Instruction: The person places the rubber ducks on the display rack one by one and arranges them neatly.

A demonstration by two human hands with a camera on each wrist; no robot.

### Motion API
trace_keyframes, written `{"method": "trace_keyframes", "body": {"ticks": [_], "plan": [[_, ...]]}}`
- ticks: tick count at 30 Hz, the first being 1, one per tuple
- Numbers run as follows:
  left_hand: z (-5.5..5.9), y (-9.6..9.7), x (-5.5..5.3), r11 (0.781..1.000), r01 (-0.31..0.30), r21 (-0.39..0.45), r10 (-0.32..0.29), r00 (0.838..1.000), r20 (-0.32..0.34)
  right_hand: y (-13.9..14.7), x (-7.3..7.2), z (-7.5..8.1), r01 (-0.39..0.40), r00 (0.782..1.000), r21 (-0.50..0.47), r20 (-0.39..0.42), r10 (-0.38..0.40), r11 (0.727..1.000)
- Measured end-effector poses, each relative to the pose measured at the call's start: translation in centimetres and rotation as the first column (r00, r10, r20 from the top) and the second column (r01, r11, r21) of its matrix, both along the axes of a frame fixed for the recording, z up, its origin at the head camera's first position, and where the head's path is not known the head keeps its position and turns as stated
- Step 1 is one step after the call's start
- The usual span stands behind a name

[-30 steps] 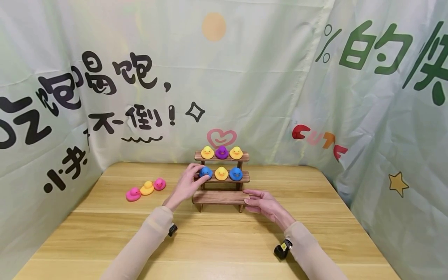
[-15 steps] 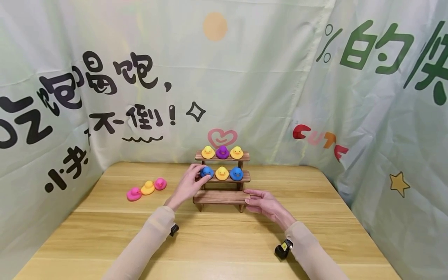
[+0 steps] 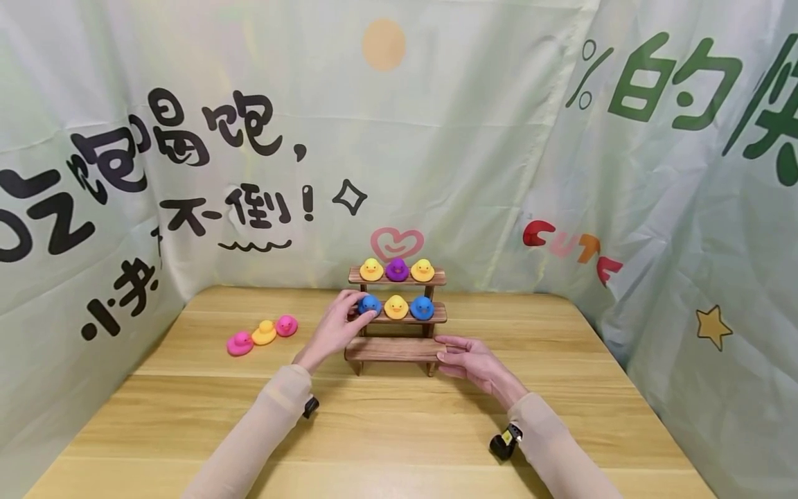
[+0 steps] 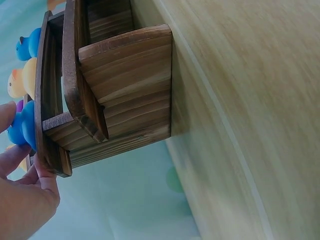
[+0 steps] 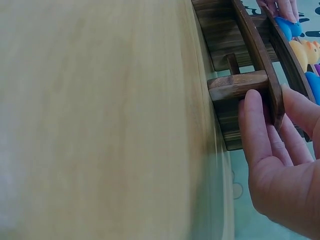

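Observation:
A three-tier wooden display stand (image 3: 395, 350) stands on the table. My left hand (image 3: 337, 324) pinches the blue rubber duck (image 3: 370, 305) at the left end of the middle tier; the left wrist view shows thumb and fingers on either side of this blue duck (image 4: 22, 125). Beside it sit a yellow duck (image 3: 396, 307) and another blue duck (image 3: 422, 308). The top tier bears two yellow ducks with a purple duck (image 3: 397, 270) between them. At the bottom tier's right end, my right hand (image 3: 476, 364) grips the board, thumb above and fingers beneath, as the right wrist view shows.
On the table's left side lie a pink duck (image 3: 240, 344), a yellow-orange duck (image 3: 264, 333) and a second pink duck (image 3: 287, 326) in a slanted row. Printed cloth (image 3: 461, 173) hangs behind the table and along both sides. The bottom tier shows bare wood.

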State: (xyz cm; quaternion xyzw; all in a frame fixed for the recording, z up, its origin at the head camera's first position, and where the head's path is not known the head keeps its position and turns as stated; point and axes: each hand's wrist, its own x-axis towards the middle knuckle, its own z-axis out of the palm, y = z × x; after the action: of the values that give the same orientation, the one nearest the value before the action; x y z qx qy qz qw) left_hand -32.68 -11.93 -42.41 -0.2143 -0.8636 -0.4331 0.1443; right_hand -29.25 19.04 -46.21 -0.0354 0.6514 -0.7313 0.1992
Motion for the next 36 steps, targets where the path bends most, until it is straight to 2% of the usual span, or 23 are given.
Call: {"method": "trace_keyframes", "body": {"ticks": [11, 19, 23, 29, 33, 36], "plan": [[0.0, 0.1, -0.2, 1.000, 0.003, -0.004, -0.003, 1.000, 0.018, 0.0, 0.0, 0.0, 0.016, 1.000, 0.030, -0.016, -0.016, 0.999], [0.4, -0.1, 0.0, 0.999, 0.026, 0.035, -0.027, 0.999, 0.030, 0.0, 0.0, 0.1, 0.022, 1.000, 0.020, -0.018, -0.022, 1.000], [0.2, -0.4, 0.0, 0.995, 0.025, 0.094, -0.027, 0.999, 0.018, -0.1, 0.1, 0.2, 0.026, 1.000, 0.029, -0.016, -0.026, 0.999], [0.0, -1.4, 0.1, 0.981, 0.017, 0.194, -0.020, 1.000, 0.011, -0.2, 0.3, 0.1, 0.023, 1.000, 0.032, -0.012, -0.022, 0.999], [-0.1, -2.5, -0.1, 0.977, -0.002, 0.213, 0.003, 1.000, -0.002, -0.2, 0.3, 0.0, 0.023, 1.000, 0.026, -0.006, -0.023, 0.999], [-0.1, -3.3, -0.2, 0.978, -0.018, 0.208, 0.016, 1.000, 0.012, -0.2, 0.3, 0.1, 0.028, 1.000, 0.017, 0.000, -0.028, 0.999]]}}
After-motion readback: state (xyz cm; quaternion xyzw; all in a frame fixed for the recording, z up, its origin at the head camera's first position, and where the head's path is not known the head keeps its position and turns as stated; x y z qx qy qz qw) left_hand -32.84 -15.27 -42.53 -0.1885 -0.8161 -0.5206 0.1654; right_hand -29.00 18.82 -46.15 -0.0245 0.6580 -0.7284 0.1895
